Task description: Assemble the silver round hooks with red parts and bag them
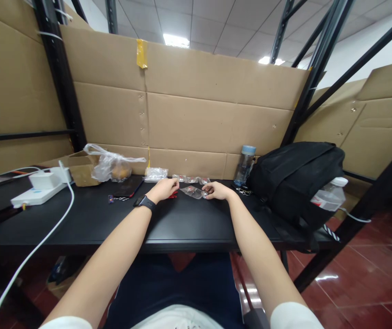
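Note:
My right hand (217, 190) pinches one end of a small clear plastic bag (192, 192) with a small red thing inside, just above the black table (189, 224). To its left is my left hand (165, 188), wearing a dark watch, with fingers closed near the bag's other end. Whatever those fingers hold is hidden. Something red (173, 195) shows beneath the left hand, too small to name. Just behind both hands lies a row of similar small clear bags (191, 179) with red bits in them. A stack of clear plastic bags (156, 174) lies behind my left hand.
At the left are a dark phone (129, 186), a knotted plastic bag (113, 165), a cardboard box (83, 169) and a white power strip (38, 195) with cable. To the right stand a water bottle (244, 167) and a black backpack (295, 183). Cardboard walls (196, 119) enclose the back.

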The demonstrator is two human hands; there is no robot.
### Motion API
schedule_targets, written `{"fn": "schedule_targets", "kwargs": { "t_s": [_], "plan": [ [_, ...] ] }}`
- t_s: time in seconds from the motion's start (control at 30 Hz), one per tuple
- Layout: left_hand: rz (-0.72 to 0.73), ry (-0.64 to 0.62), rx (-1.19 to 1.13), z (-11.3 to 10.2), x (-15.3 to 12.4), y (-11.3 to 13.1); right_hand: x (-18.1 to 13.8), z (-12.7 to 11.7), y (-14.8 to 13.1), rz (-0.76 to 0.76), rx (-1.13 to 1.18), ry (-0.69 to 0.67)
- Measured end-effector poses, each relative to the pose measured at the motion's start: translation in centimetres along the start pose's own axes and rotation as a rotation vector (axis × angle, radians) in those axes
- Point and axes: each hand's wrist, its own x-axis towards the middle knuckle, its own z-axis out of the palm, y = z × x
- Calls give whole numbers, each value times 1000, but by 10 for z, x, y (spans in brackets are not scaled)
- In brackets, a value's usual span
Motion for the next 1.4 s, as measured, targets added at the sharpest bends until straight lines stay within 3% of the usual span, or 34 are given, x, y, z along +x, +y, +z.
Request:
{"fn": "schedule_targets", "kwargs": {
  "t_s": [0.2,0.33,0.53,0.67,0.93,1.07,1.4],
  "plan": [
    [37,8,-279,-6,2,18,-2,-3,0,0,4,7],
    [85,32,-339,-8,2,29,-4,-6,1,-5,5,31],
    [74,105,-349,-8,2,34,-3,-7,-3,31,65,253],
    [5,196,-370,-9,3,38,0,1,-20,-54,248,357],
    [-55,302,-425,-10,5,50,2,33,-71,-334,650,304],
    [-72,382,-384,-5,8,52,2,42,-82,-336,699,271],
    [-29,371,-356,-3,7,53,-2,44,-88,-296,734,291]
  ]
}}
